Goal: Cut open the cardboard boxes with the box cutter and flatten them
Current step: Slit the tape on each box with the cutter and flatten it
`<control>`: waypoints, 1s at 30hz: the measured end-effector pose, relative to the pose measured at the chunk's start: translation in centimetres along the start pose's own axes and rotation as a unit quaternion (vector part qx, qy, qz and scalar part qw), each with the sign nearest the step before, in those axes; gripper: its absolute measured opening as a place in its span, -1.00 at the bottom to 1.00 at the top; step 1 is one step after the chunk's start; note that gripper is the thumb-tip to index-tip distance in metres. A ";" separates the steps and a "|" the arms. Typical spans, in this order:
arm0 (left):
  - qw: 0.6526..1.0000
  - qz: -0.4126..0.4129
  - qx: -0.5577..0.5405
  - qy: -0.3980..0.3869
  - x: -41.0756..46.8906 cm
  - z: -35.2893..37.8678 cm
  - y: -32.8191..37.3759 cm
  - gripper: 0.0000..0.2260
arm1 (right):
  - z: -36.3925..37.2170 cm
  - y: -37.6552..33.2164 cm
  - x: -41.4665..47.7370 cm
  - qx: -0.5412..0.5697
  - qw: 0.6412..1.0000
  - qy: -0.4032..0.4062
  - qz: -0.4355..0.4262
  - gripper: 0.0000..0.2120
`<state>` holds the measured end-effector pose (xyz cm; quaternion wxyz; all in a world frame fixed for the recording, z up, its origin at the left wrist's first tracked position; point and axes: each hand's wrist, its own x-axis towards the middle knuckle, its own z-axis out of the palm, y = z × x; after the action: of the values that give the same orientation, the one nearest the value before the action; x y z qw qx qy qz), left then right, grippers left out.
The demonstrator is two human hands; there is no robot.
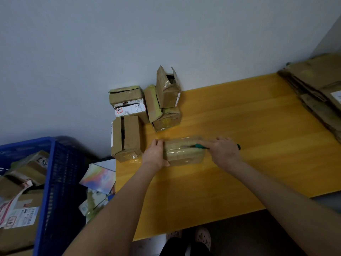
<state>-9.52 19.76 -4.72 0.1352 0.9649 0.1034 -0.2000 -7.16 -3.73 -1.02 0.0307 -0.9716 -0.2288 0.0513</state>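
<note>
on the yellow wooden table (239,126), near its left edge, taped brown cardboard box (184,154); left hand (156,154) fingers curled round its left end, right hand (224,150) clamped on green-handled box cutter (200,146), blade on box top

Yellow tabletop (239,126), brown taped box (184,152) near centre, green-handled box cutter (201,146), blue crate (60,182) left, brown flattened cardboard (317,85) far right, grey-white wall (129,34).

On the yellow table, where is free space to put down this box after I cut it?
Bare table lies between the box being cut and the flattened cardboard stack at the right end, and also along the near edge in front of that box. The left corner by the wall is crowded with standing boxes.
</note>
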 end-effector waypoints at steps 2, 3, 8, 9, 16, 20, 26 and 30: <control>1.000 -0.018 -0.017 0.004 0.2 0.0 -0.1 -0.13 | -0.3 1.6 -0.2 0.011 0.999 0.031 0.035 -0.53; 1.000 -0.021 -0.021 0.002 0.3 0.0 -0.1 -0.12 | -0.5 2.4 -0.3 0.004 0.999 0.027 0.044 -0.55; 1.000 -0.011 -0.027 0.001 0.4 0.2 0.3 -0.12 | -0.3 3.3 -0.9 0.026 0.999 0.036 0.024 -0.58; 1.000 -0.010 -0.024 0.004 0.3 0.2 0.5 -0.12 | 0.1 2.7 -0.9 0.029 0.999 0.035 0.007 -0.57; 0.999 0.029 -0.029 0.006 -0.1 0.8 0.9 -0.16 | 1.4 -0.8 0.2 -0.020 0.998 -0.030 -0.058 -0.41; 0.999 0.030 -0.041 0.006 0.0 1.0 0.4 -0.15 | 1.7 -0.8 0.3 0.001 0.998 -0.020 -0.065 -0.48; 0.999 0.036 -0.040 0.010 0.1 1.1 0.2 -0.16 | 2.5 0.0 0.2 0.058 0.997 -0.002 -0.056 -0.68; 0.999 0.036 -0.039 0.010 0.1 1.0 0.3 -0.15 | 2.4 0.1 -0.1 0.074 0.992 0.046 -0.096 -0.75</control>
<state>-9.71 19.18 -5.63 0.1792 0.9638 0.0778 -0.1814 -7.49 -3.82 -3.44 0.1181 -0.9416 -0.3147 0.0197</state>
